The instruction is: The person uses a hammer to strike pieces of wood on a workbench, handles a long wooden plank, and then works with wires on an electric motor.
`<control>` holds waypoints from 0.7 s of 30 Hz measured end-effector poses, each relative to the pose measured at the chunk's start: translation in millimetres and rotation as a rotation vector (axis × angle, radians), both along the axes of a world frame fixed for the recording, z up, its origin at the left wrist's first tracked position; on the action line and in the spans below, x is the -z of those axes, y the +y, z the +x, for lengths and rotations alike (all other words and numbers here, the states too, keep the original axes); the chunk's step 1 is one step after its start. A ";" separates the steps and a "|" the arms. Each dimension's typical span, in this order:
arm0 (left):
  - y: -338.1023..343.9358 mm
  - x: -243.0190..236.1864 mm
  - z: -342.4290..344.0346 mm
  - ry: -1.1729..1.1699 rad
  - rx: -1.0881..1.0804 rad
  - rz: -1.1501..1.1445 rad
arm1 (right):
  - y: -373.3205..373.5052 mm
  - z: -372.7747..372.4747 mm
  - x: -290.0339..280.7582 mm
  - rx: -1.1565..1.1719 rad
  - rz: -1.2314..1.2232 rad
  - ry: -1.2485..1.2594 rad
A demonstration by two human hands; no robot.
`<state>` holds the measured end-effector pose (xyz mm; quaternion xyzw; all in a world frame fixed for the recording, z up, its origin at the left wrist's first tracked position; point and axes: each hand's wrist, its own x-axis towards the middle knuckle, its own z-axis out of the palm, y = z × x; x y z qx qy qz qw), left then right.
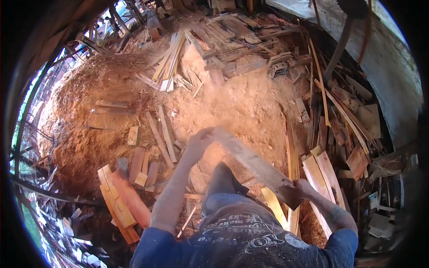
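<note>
A wooden board [257,165] hangs slantwise in front of my body, its far end to the left and its near end to the right. At the far end, my left hand [204,136] is closed on the board; the picture is a little blurred there. My right hand [304,189] grips the near end, by a darker patch of wood. Below the board, sawdust [241,107] covers the ground. My leg [223,181] shows just left of the board.
Stacked yellow planks [117,196] and a reddish plank [130,196] lie at the left. Long pale boards [328,174] stand at the right. A heap of scrap wood [241,40] lies at the back, with a sawdust mound [76,120] at the far left.
</note>
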<state>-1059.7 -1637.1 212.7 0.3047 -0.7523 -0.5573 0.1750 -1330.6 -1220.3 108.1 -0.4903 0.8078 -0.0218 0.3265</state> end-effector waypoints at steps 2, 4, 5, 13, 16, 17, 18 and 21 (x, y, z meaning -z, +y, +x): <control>-42.1 23.6 -16.6 -0.116 0.076 0.005 | -12.0 -37.6 54.2 0.118 0.089 -0.152; -94.3 58.4 -23.2 -0.260 0.146 0.047 | -42.5 -61.6 84.5 0.480 0.114 -0.292; -126.0 87.3 -25.0 -0.282 0.139 0.094 | -58.3 -69.4 101.0 0.707 0.091 -0.352; -348.6 167.2 -149.8 -0.325 0.075 0.076 | -17.1 -184.0 174.8 1.249 0.203 -0.016; -426.2 164.9 -166.6 -0.319 0.122 -0.026 | -151.3 -183.9 122.9 1.729 -0.279 -0.712; -445.1 158.8 -184.7 -0.336 0.139 -0.020 | -188.6 -192.3 97.6 1.650 -0.197 -0.604; -461.1 147.4 -207.8 -0.356 0.143 -0.017 | -231.2 -202.4 66.5 1.457 0.020 -0.357; -497.2 145.1 -274.8 -0.315 0.158 -0.005 | -335.7 -240.1 0.8 1.227 0.148 -0.089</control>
